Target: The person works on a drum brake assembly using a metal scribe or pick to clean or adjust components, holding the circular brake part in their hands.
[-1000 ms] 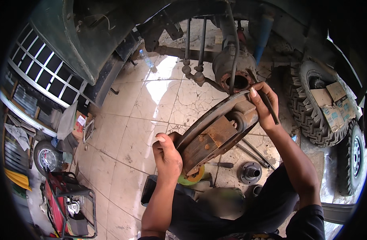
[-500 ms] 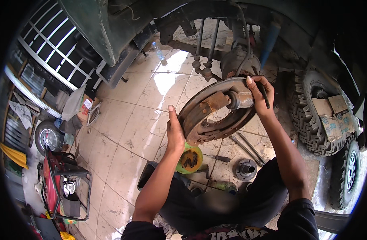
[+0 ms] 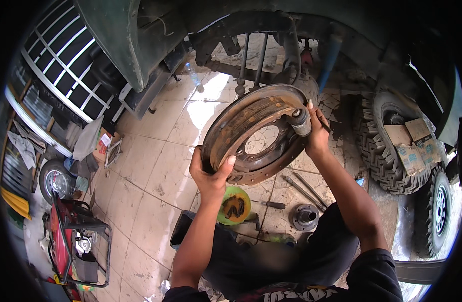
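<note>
A rusty brake backing plate (image 3: 263,178) is held up in the air between both hands, tilted, with a curved brake shoe (image 3: 246,118) and a round metal cylinder (image 3: 300,122) on it. My left hand (image 3: 211,173) grips its lower left rim, thumb over the front. On the right rim, beside the cylinder, my right hand (image 3: 318,132) is closed. A dark thin piece shows at that hand's fingers; I cannot make out its kind. Behind the plate, the axle end (image 3: 304,83) under the vehicle is partly hidden.
On the tiles below lie a green-yellow bowl (image 3: 235,205) with dark pieces in it, a screwdriver (image 3: 275,205), a metal hub (image 3: 305,217) and long bars (image 3: 306,191). Large tyres (image 3: 387,151) stand at right. A red-framed machine (image 3: 65,236) sits at left; a plastic bottle (image 3: 193,75) stands farther off.
The backing plate has moved left and turned, so its shoe and centre opening show more. My left hand now wraps the rim with its thumb in front. My right hand has lowered slightly.
</note>
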`<state>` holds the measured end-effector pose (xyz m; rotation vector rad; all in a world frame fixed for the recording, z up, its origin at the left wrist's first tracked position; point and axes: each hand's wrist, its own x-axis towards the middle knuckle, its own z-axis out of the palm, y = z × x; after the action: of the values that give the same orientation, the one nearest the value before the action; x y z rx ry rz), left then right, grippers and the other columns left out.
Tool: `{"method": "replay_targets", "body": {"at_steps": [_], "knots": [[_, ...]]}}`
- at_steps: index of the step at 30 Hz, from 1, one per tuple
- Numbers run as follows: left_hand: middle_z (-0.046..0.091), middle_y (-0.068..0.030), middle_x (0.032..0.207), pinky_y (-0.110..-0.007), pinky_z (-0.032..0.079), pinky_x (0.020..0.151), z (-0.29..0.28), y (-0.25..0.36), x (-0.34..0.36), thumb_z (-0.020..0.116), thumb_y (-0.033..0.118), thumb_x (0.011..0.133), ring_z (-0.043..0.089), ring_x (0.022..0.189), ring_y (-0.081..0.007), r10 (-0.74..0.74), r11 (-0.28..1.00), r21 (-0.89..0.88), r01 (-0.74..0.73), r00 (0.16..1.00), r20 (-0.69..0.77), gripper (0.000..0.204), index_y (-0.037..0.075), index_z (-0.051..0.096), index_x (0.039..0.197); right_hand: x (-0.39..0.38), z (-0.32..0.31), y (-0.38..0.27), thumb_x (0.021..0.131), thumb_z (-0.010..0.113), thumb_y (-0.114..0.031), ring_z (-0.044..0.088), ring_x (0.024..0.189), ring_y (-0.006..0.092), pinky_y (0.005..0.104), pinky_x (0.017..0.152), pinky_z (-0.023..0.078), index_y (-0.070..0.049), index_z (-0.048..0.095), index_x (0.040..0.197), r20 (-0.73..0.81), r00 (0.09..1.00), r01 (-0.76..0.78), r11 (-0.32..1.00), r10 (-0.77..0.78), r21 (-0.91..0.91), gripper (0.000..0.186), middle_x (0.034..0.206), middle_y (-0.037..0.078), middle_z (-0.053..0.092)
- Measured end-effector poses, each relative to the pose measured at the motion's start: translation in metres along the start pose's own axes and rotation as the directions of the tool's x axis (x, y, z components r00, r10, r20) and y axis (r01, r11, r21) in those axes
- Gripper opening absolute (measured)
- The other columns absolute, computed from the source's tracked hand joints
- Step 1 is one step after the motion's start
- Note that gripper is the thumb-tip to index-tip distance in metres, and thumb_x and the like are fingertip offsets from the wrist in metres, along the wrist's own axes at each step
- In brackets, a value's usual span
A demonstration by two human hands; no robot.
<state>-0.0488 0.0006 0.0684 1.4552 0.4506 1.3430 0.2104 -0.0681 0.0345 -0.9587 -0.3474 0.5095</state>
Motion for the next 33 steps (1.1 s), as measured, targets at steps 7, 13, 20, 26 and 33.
{"method": "replay_targets", "body": {"at_steps": [7,13,20,26,33], "knots": [[0.065,-0.007,0.098,-0.027,0.048,0.083,-0.007,0.016,0.006,0.08,0.004,0.072,0.061,0.088,-0.0125,-0.155,0.983,-0.104,0.154,0.988,-0.01,0.04,-0.001,0.059,0.106,-0.017,0.003,-0.016,0.101,0.053,-0.039,0.053,0.08,0.0108,0.0254,0.076,0.044,0.001,0.061,0.107,0.073,0.946,0.315,0.851,-0.314,-0.419,0.041,0.088,0.004,0.061],[0.066,-0.0073,0.096,-0.025,0.051,0.079,-0.002,0.012,0.012,0.078,-0.005,0.071,0.063,0.084,-0.012,-0.137,0.989,-0.061,0.137,0.991,0.015,0.039,-0.001,0.056,0.103,-0.027,-0.006,-0.078,0.107,0.026,-0.046,0.056,0.077,0.0089,0.0221,0.068,0.042,0.002,0.063,0.121,0.215,0.818,0.571,0.707,-0.534,-0.417,0.062,0.084,0.006,0.063],[0.067,-0.007,0.092,-0.024,0.051,0.073,0.006,-0.012,0.011,0.079,-0.003,0.071,0.062,0.08,-0.0097,-0.089,0.993,0.088,0.081,0.992,0.086,0.036,-0.001,0.055,0.098,-0.06,0.023,-0.07,0.107,0.04,-0.033,0.059,0.07,0.0128,0.0263,0.068,0.046,0.007,0.067,0.105,0.482,0.711,0.7,0.579,-0.512,-0.418,0.049,0.075,0.006,0.064],[0.066,-0.006,0.089,-0.024,0.051,0.071,0.021,-0.018,0.007,0.08,-0.001,0.071,0.062,0.077,-0.009,-0.129,0.988,0.09,0.121,0.988,0.084,0.036,0.0,0.054,0.095,-0.052,0.029,-0.077,0.095,0.065,-0.019,0.058,0.053,0.0227,0.0324,0.05,0.045,0.003,0.069,0.083,0.452,0.634,0.747,0.344,-0.628,-0.569,0.025,0.067,0.012,0.06],[0.066,-0.0046,0.086,-0.023,0.051,0.07,0.035,-0.029,-0.004,0.079,-0.004,0.068,0.061,0.075,-0.0088,-0.111,0.972,0.224,0.075,0.982,0.154,0.038,0.002,0.052,0.094,-0.086,0.046,-0.08,0.085,0.074,-0.01,0.054,0.05,0.0244,0.0367,0.044,0.044,0.001,0.06,0.066,0.658,0.331,0.921,0.081,-0.677,-0.381,0.026,0.062,0.011,0.055]]}}
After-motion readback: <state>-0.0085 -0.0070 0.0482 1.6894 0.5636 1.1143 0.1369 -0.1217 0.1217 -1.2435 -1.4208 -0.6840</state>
